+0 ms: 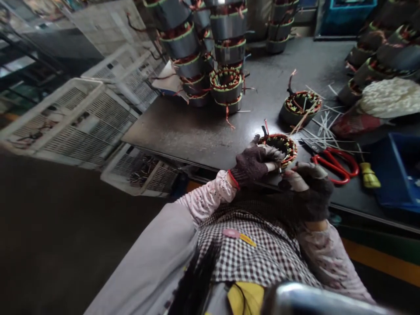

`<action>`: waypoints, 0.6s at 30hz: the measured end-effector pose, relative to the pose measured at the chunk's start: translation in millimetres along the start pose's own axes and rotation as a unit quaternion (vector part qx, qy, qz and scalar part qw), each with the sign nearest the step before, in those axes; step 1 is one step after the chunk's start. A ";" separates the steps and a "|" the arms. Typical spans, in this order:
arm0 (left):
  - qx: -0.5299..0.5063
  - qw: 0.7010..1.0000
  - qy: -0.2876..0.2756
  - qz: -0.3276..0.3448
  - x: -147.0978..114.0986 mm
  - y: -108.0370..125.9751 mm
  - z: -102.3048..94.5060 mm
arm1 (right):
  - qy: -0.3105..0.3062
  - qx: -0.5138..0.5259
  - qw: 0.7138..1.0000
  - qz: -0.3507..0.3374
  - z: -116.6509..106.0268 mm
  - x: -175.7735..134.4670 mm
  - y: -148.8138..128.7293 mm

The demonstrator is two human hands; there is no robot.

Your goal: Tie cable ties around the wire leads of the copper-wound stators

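One stator [290,149] sits near the bench [183,131] edge. Left hand [252,164] is curled round its left rim, holding it; right hand [310,183] is half-closed by the near-right side, can't tell if it pinches anything. Risk: a hard tug against a slack left hold could tip it off. Fingertips could snag windings. Scissors [331,156] and strips [324,127] lie just right; a sweep could scatter them.

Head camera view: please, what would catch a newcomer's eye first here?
Probably the red-handled scissors, on the bench beside the gloved right hand. Next come the tall stacks of wire-wound rings, toward the bench's far left. Then the nearest ring, at the front edge, with the gloved left hand on it.
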State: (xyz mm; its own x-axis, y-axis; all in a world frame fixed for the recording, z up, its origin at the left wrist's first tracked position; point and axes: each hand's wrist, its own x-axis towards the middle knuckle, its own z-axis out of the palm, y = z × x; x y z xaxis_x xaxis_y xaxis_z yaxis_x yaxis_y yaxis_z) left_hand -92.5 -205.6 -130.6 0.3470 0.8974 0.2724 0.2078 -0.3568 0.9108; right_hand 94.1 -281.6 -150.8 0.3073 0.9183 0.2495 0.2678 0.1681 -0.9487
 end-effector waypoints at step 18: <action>0.048 0.997 -0.012 0.051 2.2 1.2 -1.4 | -0.028 -0.052 0.994 0.088 6.7 8.2 -26.7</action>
State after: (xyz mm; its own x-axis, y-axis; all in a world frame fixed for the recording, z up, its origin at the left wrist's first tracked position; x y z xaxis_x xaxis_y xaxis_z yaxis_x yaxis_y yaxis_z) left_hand -92.8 -203.7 -128.4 0.3918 0.8493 0.3539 0.2561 -0.4701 0.8446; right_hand 83.3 -276.1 -124.7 0.3077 0.9490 0.0679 0.3078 -0.0318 -0.9509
